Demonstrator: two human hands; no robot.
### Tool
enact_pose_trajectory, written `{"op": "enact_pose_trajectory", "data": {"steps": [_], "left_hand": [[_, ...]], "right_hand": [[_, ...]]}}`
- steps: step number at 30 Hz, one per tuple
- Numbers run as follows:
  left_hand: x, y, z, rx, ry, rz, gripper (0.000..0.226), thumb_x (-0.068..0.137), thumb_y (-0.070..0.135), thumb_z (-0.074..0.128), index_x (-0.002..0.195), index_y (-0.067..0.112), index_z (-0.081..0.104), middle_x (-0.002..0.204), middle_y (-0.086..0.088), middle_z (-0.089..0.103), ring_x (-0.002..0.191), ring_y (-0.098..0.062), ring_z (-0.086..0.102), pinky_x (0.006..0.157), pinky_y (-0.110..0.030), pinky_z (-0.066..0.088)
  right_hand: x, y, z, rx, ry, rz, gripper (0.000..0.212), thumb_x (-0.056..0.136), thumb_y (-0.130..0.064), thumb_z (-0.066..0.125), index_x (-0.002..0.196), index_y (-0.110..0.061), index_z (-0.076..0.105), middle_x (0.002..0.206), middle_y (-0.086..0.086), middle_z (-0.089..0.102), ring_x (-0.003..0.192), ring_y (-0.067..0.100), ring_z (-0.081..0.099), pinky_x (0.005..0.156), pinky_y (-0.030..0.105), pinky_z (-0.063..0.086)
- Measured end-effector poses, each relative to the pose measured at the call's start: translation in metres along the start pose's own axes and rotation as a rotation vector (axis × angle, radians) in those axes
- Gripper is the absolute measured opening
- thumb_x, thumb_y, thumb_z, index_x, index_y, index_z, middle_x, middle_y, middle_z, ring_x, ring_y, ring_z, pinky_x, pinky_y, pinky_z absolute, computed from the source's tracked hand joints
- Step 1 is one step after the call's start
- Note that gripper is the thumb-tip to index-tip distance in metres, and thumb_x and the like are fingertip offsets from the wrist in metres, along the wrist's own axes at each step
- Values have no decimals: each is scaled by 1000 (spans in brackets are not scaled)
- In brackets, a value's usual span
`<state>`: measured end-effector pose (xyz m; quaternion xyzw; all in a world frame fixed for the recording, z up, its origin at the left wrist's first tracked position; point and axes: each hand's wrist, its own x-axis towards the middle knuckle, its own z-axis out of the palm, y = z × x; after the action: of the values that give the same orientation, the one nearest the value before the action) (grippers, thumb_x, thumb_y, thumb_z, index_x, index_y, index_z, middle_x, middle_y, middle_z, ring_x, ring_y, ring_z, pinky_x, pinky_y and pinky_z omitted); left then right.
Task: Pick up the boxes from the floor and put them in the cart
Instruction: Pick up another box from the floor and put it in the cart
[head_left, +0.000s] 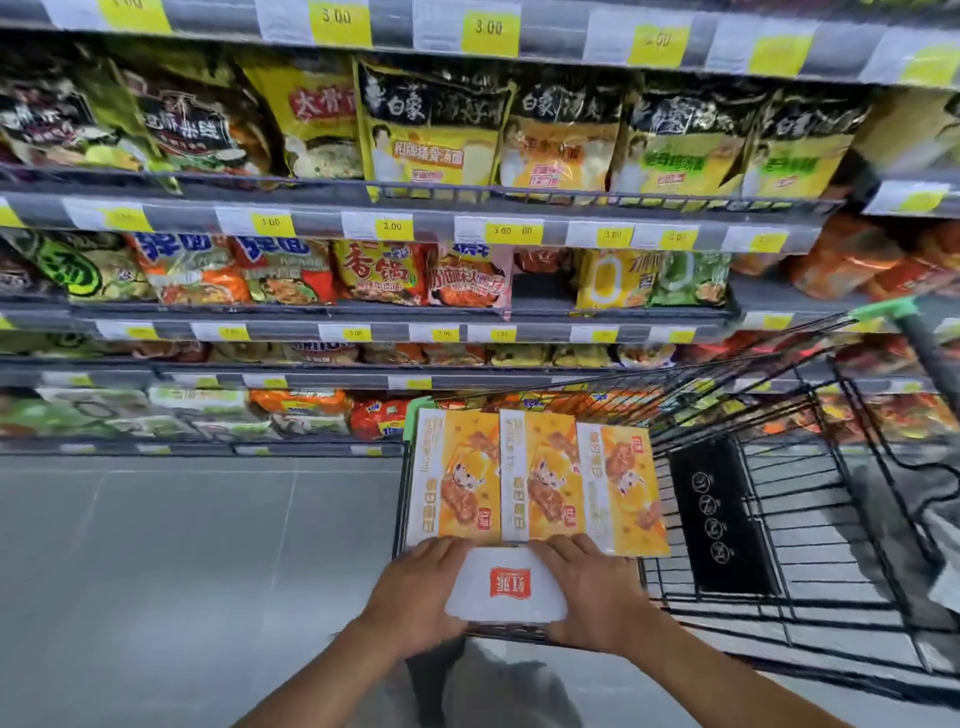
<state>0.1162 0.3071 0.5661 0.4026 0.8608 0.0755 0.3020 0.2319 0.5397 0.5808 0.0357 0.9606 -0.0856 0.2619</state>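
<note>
Three orange-and-white boxes lie side by side: the left box (453, 480), the middle box (540, 478) and the right box (621, 491), their tops facing me, over the front end of the black wire cart (810, 499). A white end face with a red logo (506, 587) points toward me. My left hand (415, 597) presses on the near left corner of the boxes. On the near right corner sits my right hand (592, 592). Both hands grip the stack between them. Whether the boxes rest on the cart rim or hang above it, I cannot tell.
Grey shelves (395, 317) packed with noodle bags and yellow price tags fill the wall ahead. The cart's green handle (883, 309) is at the right, with a black panel (719, 519) inside the basket. Grey tiled floor (182, 561) spreads to the left.
</note>
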Motion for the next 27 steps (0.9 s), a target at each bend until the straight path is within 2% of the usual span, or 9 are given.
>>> {"op": "enact_pose_trajectory", "data": {"steps": [3,6,9,11,13,16,19,22,27], "left_hand": [[8,0,19,10,-45,-42,93,83,54,66,156,33,13,161,7,29,143,-18,35,109,-41,44],[20,-3,27,6,-81,-95,89,86,47,61,159,27,15,164,5,24,148,-19,26,116,-42,35],[24,-8,36,38,-96,-109,67,92,51,51,152,23,40,160,2,34,148,-22,27,117,-42,33],[29,-15,47,41,-92,-109,53,96,55,43,136,25,60,152,1,49,145,-25,37,112,-47,41],[30,-17,54,70,-76,-110,52,95,52,31,122,25,67,142,0,59,136,-28,48,103,-49,48],[40,-19,68,55,-101,-154,68,88,50,12,134,25,56,148,1,49,135,-25,43,108,-44,41],[44,-28,91,9,-212,-299,71,93,55,10,148,23,42,157,4,35,143,-21,35,113,-42,39],[47,-35,111,60,-280,-312,95,77,58,-10,152,22,34,159,2,31,144,-22,35,114,-44,36],[54,-34,111,111,-388,-363,59,101,50,25,154,25,29,163,2,22,149,-20,28,121,-57,12]], "right_hand": [[10,5,26,23,-73,-22,96,74,-60,64,155,-30,24,147,-4,46,134,27,44,93,45,54],[29,4,42,58,-135,-6,99,76,-51,70,157,-26,20,153,-2,40,139,25,38,101,43,50],[52,1,54,94,-176,0,95,79,-48,71,156,-24,21,153,1,38,138,25,38,103,44,49],[72,0,70,106,-208,-7,94,80,-46,73,156,-24,21,153,1,38,139,25,38,105,41,47],[84,-3,81,114,-214,-16,95,81,-44,74,156,-24,19,154,0,37,139,24,37,104,41,48],[98,-3,108,127,-213,-23,97,80,-41,75,156,-24,18,155,-2,34,141,24,34,100,42,52],[106,-2,132,143,-228,-8,97,81,-40,76,157,-24,18,155,-2,33,143,24,31,97,44,54],[114,-4,147,200,-230,10,92,84,-31,74,157,-22,18,157,-1,30,146,24,26,101,44,52],[120,-12,151,207,-264,5,95,86,-26,72,158,-20,11,161,2,23,148,27,22,107,46,47]]}}
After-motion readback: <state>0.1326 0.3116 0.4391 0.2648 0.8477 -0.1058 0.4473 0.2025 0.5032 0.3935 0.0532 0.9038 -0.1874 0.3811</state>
